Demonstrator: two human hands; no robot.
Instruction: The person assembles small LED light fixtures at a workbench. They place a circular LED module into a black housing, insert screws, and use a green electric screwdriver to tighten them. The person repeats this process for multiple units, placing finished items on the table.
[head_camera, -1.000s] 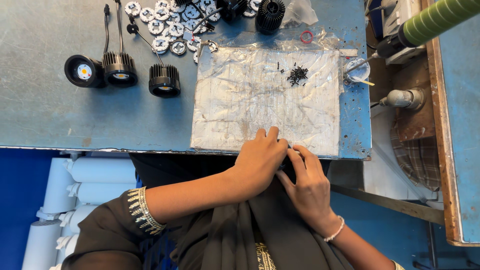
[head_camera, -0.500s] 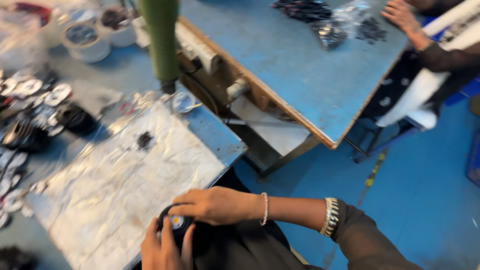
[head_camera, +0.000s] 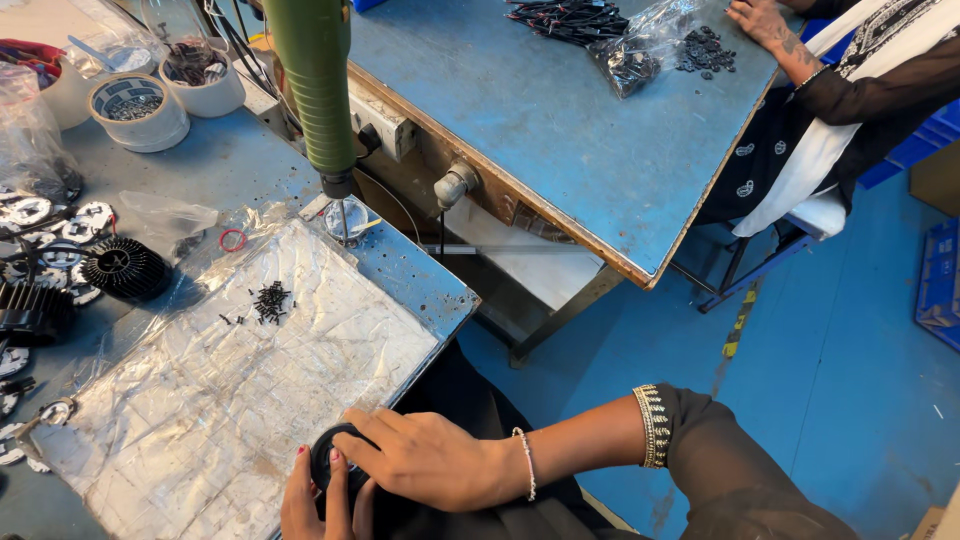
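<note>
My right hand (head_camera: 430, 460), with a thin bead bracelet at the wrist, lies over a black round part (head_camera: 328, 462) at the near edge of the blue worktable (head_camera: 420, 290). My left hand (head_camera: 310, 505), with red nails, grips the same part from below. Both hands hold it just off the table's edge, above my dark clothing. A crinkled clear plastic sheet (head_camera: 230, 400) covers the table beside them, with a small pile of black screws (head_camera: 270, 300) on it.
A green hanging electric screwdriver (head_camera: 310, 80) points down at the table's far corner. Black finned heat sinks (head_camera: 125, 265) and round white discs lie at left, white tubs (head_camera: 140, 110) behind. At a second blue table (head_camera: 560, 120), a co-worker's hand (head_camera: 765, 25) rests near bagged black parts (head_camera: 640, 50).
My view has swung to the right, bringing the second table and the co-worker into sight. My hands stayed together at the table's edge and the black round part now shows between them.
</note>
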